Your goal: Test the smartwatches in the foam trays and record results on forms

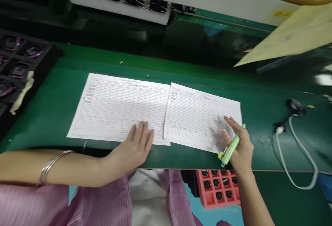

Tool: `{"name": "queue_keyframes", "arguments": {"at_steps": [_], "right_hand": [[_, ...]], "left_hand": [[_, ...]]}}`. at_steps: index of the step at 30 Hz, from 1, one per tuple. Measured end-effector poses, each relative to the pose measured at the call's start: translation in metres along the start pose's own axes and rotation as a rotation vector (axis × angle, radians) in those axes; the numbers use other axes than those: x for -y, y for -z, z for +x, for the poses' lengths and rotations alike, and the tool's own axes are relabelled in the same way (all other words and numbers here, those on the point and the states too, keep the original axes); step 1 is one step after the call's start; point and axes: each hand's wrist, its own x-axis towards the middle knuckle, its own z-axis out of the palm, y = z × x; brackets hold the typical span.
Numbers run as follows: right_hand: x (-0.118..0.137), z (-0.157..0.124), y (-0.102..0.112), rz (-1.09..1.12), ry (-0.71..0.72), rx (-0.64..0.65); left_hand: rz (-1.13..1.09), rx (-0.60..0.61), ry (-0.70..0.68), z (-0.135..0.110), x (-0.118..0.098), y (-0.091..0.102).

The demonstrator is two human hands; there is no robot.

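Two printed forms lie side by side on the green table. My left hand (137, 144) rests flat on the lower right of the left form (116, 105), fingers stretched out and holding nothing. A light green pen (230, 150) is held in my right hand (241, 146), between the thumb and the palm side, with its clear end pointing down and left. That hand hovers at or just above the right edge of the right form (194, 115); I cannot tell whether it touches the paper. Both forms carry table lines and some marks near their left sides.
At the left stands a black foam tray (49, 58) with purple-edged parts. A white foam tray (116, 9) of dark parts sits at the back. A white cable (298, 139) lies right. Yellow paper (290, 35) hangs at upper right. A red compartment tray (210, 198) is below the table edge.
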Motion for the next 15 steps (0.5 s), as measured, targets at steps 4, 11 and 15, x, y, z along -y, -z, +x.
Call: {"name": "queue_keyframes", "arguments": {"at_steps": [4,11,15], "right_hand": [[-0.018,-0.013,0.018,0.007,-0.082,-0.031],[-0.035,-0.025,0.018,-0.063,-0.079,0.074],[-0.038,-0.025,0.015,-0.118,-0.049,0.099]], "left_hand": [[-0.075,-0.051,0.034,-0.018,0.0,-0.008],[-0.286,-0.107,0.061,-0.069,-0.016,-0.013],[-0.307,-0.086,0.232,-0.094,-0.029,-0.024]]}}
